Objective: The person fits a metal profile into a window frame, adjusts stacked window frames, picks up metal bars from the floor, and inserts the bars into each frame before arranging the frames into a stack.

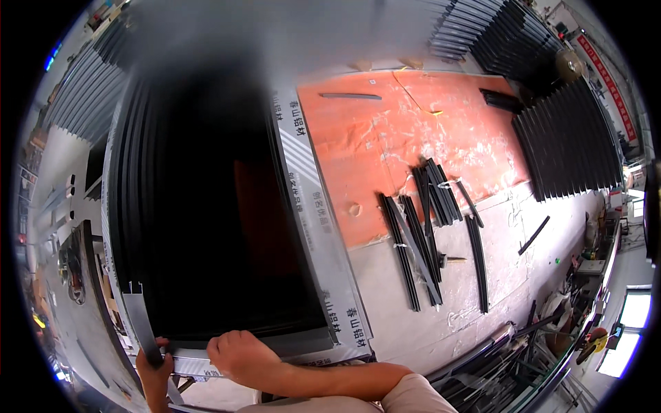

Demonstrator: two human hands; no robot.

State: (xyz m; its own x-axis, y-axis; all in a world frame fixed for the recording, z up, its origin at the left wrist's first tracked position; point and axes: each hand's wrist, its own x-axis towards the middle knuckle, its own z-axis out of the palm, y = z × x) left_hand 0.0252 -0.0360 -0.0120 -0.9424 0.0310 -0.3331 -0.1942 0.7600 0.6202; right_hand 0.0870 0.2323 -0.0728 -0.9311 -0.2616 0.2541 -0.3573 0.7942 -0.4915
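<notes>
In the lower left of the head view: one left hand [155, 369], grasping a grey metal strip [142, 323], its grip closed around the lower part. The strip was tilted, its notched upper end beside the near left corner of a large rectangular frame [303, 341].

To the right of it: one right hand [241, 354], laid on the frame's near edge, fingers bent; whether its grip was clenched there could not be told. A pale sleeve [420, 396] covered the upper part of that arm.

Frame: dark within, several parallel rails along its left side, pale printed film [320, 220] along its right side.

Beyond the frame, to the right: one orange sheet [468, 138], wrinkled and marked with pale patches; on it, a thin yellow cord [411, 96] and a single grey bar [350, 96]. Across its near border, a cluster of black profiles [437, 196], partly overlapping. Nearer, one separate dark bar [533, 235].

Far right: a stack of dark lengths [568, 144], and a red banner [606, 86] on the wall.

Left margin: one pale-topped table [79, 327]. Upper middle: blurred, contents not legible.
</notes>
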